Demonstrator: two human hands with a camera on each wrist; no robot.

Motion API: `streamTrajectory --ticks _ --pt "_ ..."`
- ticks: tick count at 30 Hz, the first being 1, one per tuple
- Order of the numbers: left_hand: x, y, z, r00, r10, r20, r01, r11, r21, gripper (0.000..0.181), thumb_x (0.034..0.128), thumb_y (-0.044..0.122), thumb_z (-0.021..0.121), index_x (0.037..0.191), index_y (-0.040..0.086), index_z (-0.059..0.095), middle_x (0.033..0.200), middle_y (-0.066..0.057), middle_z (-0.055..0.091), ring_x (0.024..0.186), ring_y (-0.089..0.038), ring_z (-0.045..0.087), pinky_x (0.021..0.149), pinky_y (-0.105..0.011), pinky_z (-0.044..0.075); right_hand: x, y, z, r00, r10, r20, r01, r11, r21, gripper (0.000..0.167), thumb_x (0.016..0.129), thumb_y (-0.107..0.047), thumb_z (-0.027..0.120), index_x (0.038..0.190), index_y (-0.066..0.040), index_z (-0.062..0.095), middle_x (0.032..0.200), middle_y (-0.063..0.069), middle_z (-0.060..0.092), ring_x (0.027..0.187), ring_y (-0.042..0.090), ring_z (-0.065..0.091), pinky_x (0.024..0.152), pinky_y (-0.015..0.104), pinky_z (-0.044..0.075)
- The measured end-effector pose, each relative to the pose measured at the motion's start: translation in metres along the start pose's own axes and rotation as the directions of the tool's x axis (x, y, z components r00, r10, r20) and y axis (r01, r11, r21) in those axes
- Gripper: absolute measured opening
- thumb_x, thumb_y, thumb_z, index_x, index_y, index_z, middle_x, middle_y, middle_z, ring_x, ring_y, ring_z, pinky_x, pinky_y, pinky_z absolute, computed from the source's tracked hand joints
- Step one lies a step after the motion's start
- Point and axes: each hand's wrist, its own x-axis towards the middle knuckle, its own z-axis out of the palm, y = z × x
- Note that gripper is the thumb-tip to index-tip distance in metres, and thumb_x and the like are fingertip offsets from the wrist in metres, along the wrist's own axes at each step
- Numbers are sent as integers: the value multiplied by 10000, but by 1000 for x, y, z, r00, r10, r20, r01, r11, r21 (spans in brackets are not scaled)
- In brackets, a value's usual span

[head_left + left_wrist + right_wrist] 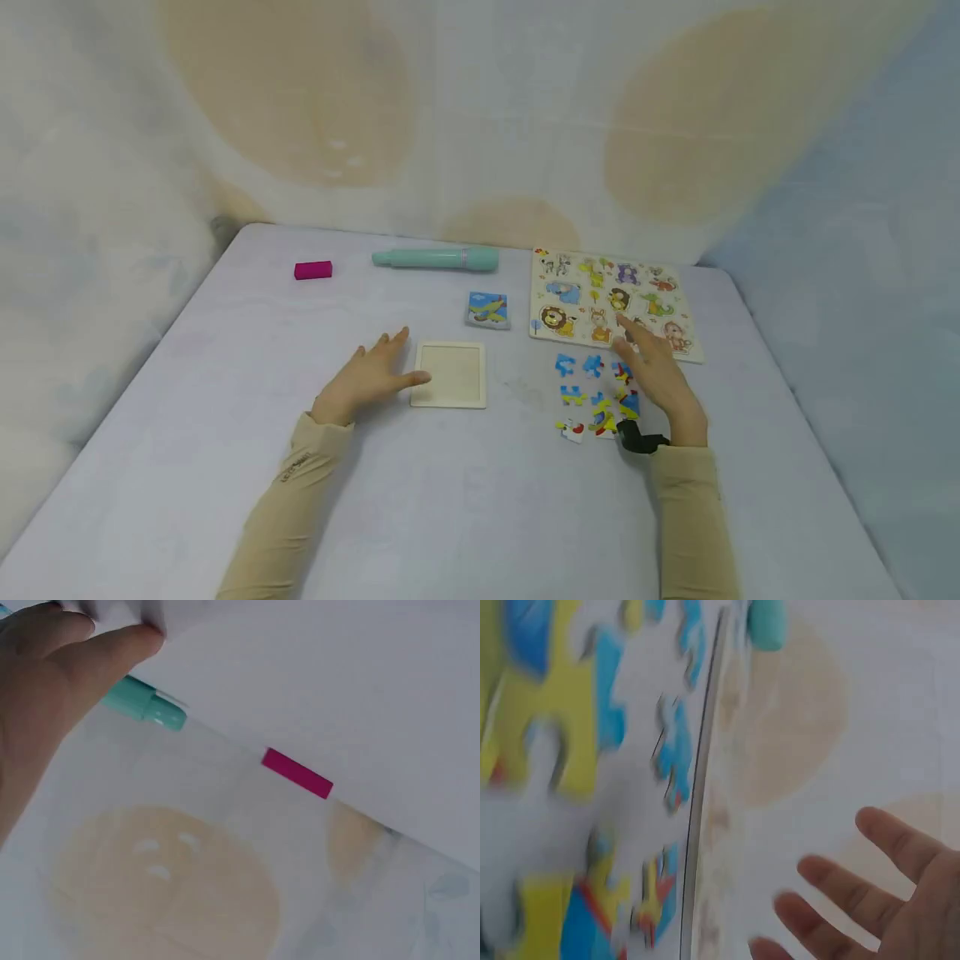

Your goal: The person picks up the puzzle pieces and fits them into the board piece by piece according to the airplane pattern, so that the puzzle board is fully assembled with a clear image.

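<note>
Maybe our right hand [660,371] could mess up the puzzle pieces [603,422], being so near; it and our left hand [367,382] are spread wide, holding nothing.

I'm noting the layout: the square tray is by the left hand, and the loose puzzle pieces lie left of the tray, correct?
No: the puzzle pieces lie right of the square tray, as the head view shows. The tray is by the left hand.
</note>
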Motion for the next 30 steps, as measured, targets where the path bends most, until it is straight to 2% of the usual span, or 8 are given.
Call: streamTrajectory --ticks 2,4,7,10,16,22,26,30 --pt "2 2 6 1000 17 24 -18 999 32 1058 822 620 644 1532 -16 187 1583 -220 237 1471 -439 173 1151 -675 117 5 -5 6 999 -14 34 9 992 129 626 1030 -506 305 1556 -177 228 1583 224 245 1413 508 244 1076 732 199" --pt "3 4 11 999 34 35 -37 997 75 1116 764 595 721 1531 -19 191 1595 -201 221 1479 -428 160 1156 -669 112 11 -10 13 997 -24 68 9 978 209 617 1029 -492 335 1546 -163 263 1550 227 317 1338 471 399 1053 676 315" --pt "3 5 16 998 51 26 -54 990 129 1182 693 564 794 1538 3 187 1609 -172 199 1492 -403 137 1163 -663 101 21 -16 24 994 -34 103 9 973 230 603 1011 -457 442 1507 -129 347 1464 209 447 1201 414 539 971 570 451" --pt "4 4 18 998 59 19 -62 986 152 1193 678 557 808 1545 27 182 1618 -141 188 1502 -378 124 1164 -664 87 29 -19 35 991 -23 129 -3 981 195 574 977 -388 558 1448 -87 431 1396 172 518 1151 366 576 909 475 506" --pt "5 3 22 997 69 24 -72 982 172 1191 684 581 793 1553 55 171 1621 -110 188 1506 -355 125 1156 -680 68 34 -17 49 992 20 127 -44 982 184 563 887 -199 709 1390 -59 499 1308 159 604 995 277 602 781 327 512" --pt "9 11 28 994 104 36 -109 972 209 1192 691 645 752 1553 61 173 1617 -92 197 1507 -339 135 1159 -672 92 33 -13 55 992 51 114 -73 978 194 624 827 -110 755 1395 -85 499 1254 156 586 866 203 529 717 282 464" --pt "9 14 30 996 84 41 -92 966 243 1184 694 675 730 1554 75 179 1621 -70 189 1512 -316 129 1171 -650 100 33 -13 59 993 50 109 -67 984 165 559 841 -100 738 1363 -90 540 1182 152 556 874 204 499 722 281 442" --pt "8 15 32 997 79 24 -83 962 259 1172 700 694 710 1550 70 198 1622 -74 193 1512 -309 137 1171 -647 111 35 -17 60 995 52 81 -62 989 137 394 867 -108 701 1254 -90 625 1146 154 575 884 230 511 716 301 447"
